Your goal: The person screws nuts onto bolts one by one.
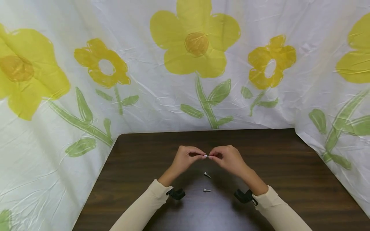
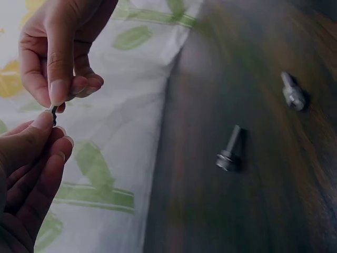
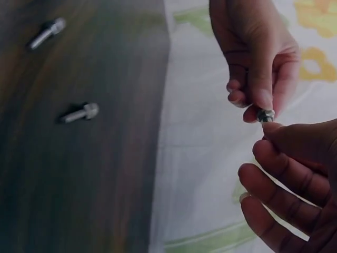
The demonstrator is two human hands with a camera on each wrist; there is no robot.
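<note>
Above the table, both hands meet at a small silver bolt point(image 1: 206, 156). My left hand point(image 1: 184, 159) pinches its thicker end between thumb and index finger. From the other side, the thumb and index finger of my right hand point(image 1: 230, 159) pinch the thin shank end. In the right wrist view, the bolt's wide metal part point(image 3: 265, 115) shows between the fingertips; the rest is mostly covered. Two similar bolts lie on the table below the hands, one farther back point(image 1: 207, 175) and one nearer point(image 1: 206, 190).
The dark wood table point(image 1: 133, 179) stretches out under both arms. A white curtain point(image 1: 156, 106) printed with yellow flowers hangs behind it and along both sides. Each wrist carries a black camera mount, one on the left point(image 1: 177, 193) and one on the right point(image 1: 243, 196).
</note>
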